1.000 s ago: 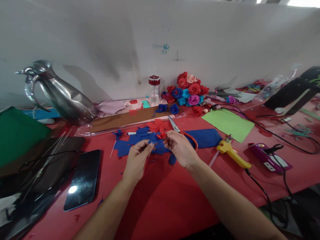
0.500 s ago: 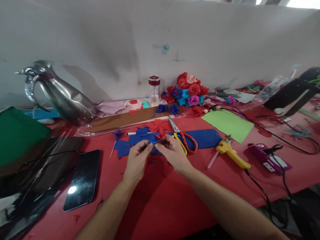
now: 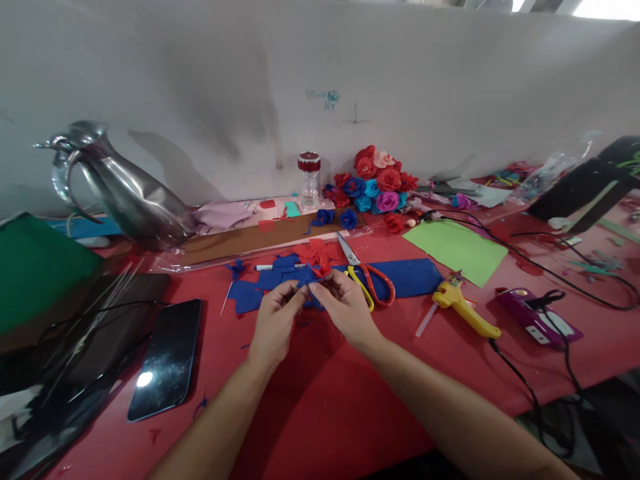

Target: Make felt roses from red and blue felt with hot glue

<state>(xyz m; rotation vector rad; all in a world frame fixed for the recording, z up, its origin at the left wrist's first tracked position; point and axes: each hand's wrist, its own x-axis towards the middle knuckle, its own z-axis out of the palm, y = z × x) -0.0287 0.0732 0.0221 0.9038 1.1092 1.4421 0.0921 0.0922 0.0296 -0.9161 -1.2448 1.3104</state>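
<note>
Between the fingertips of both hands is a small piece of blue crepe paper (image 3: 311,281), partly hidden by the fingers. My left hand (image 3: 279,313) pinches its left side. On the right, my right hand (image 3: 347,310) grips it with thumb and fingers. Just beyond the fingers is a red paper piece (image 3: 321,265). Cut blue paper pieces (image 3: 246,297) lie under and left of the hands, with a white pen (image 3: 267,267) among them. A pair of scissors (image 3: 370,273) with red and yellow handles rests to the right on a blue paper strip (image 3: 415,277).
Right of me lie a yellow glue gun (image 3: 463,305), a purple power strip (image 3: 537,319) with cables and a green sheet (image 3: 457,248). Paper roses (image 3: 383,179), a glass jar (image 3: 310,183) and a metal jug (image 3: 130,193) stand along the wall. A phone (image 3: 167,360) lies left.
The blue paper between my fingers has turned slightly and shows less of its surface. Both hands stay in nearly the same place.
</note>
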